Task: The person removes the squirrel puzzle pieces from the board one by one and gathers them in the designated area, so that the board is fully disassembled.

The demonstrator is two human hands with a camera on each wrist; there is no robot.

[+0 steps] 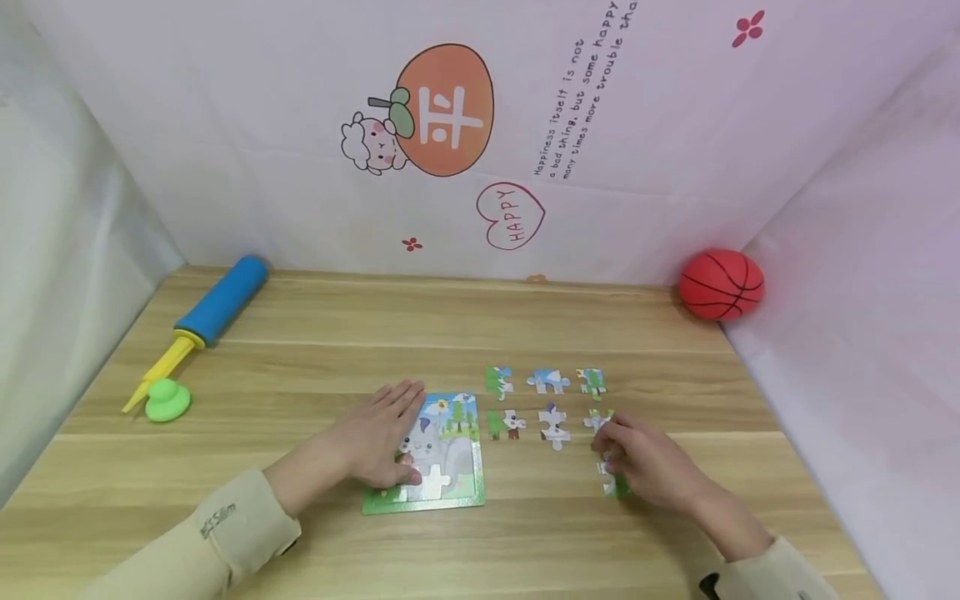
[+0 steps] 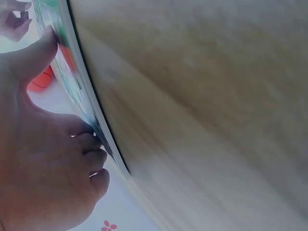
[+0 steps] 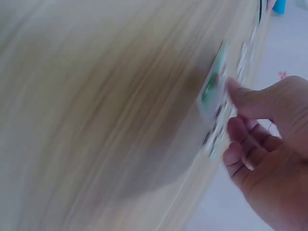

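A square jigsaw board (image 1: 424,507) with a squirrel picture lies flat on the table. One white, piece-shaped gap shows near its bottom. My left hand (image 1: 386,437) rests on the board's left side, its fingers straight, its thumb on the lower part. The left wrist view shows that thumb near the board's edge. At the right, my right hand (image 1: 648,462) hovers low with loosely bent fingers. Its thumb overlaps a green-cornered puzzle piece (image 1: 617,486), also a blurred puzzle piece (image 3: 210,91) in the right wrist view. Its fingertips are beside another puzzle piece (image 1: 597,418).
Between the hands lie several loose pieces, among them a blue piece (image 1: 549,381) and a squirrel-face piece (image 1: 554,427). A red ball (image 1: 722,285) sits at the back right corner. A blue-yellow pump (image 1: 225,298) and a green knob-like object (image 1: 167,400) lie at the left.
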